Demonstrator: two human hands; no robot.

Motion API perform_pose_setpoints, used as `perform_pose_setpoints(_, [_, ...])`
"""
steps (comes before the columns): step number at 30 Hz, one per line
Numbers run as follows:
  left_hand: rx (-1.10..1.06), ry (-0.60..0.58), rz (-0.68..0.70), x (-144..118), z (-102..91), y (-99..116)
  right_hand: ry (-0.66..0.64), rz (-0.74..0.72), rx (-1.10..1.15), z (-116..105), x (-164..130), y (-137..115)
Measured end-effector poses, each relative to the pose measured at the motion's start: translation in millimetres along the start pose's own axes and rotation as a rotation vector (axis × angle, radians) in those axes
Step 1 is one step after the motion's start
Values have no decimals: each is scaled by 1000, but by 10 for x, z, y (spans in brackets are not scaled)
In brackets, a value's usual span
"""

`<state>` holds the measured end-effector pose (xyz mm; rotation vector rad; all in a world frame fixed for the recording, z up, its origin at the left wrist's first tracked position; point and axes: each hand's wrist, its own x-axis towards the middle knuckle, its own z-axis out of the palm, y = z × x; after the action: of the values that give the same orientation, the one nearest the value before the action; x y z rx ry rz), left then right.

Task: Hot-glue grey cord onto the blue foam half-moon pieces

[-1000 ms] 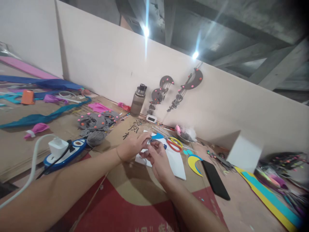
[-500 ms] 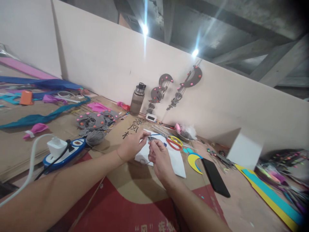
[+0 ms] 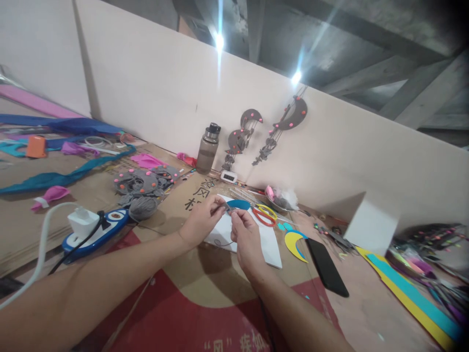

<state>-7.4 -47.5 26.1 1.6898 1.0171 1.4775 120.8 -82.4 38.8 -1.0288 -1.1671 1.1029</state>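
Observation:
My left hand [image 3: 202, 220] and my right hand [image 3: 247, 238] meet over a white sheet [image 3: 269, 247]. Both are closed, fingertips pinching a small grey piece [image 3: 229, 209] between them; its exact shape is too small to make out. A thin grey yarn strand [image 3: 220, 243] curls on the sheet below and leads toward my right hand. Just behind the fingers lies a blue crescent [image 3: 240, 204]. Scissors with red and yellow handles [image 3: 264, 221] rest right of the hands, and a yellow and blue crescent [image 3: 294, 246] is farther right.
A ball of grey yarn [image 3: 143, 209] and a power strip [image 3: 95, 234] are on the left. Against the wall stands a water bottle [image 3: 207, 152], near a small white clock [image 3: 229, 176]. A black phone [image 3: 327, 268] lies right. Grey crescent ornaments [image 3: 293, 116] hang on the wall.
My right hand has shifted slightly right, still pinching. More of the blue crescent behind the hands now shows. The view has tilted a little.

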Motion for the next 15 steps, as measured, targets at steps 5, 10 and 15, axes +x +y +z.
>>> perform_pose_setpoints(5, [-222, -52, -103, -6, 40, 10, 20, 23, 20, -13, 23, 30])
perform_pose_setpoints(10, [-445, -49, -205, 5, 76, 73, 56, 10, 21, -21, 35, 38])
perform_pose_setpoints(15, [-513, -38, -266, 19, 76, 91, 74, -9, -7, -44, 59, 70])
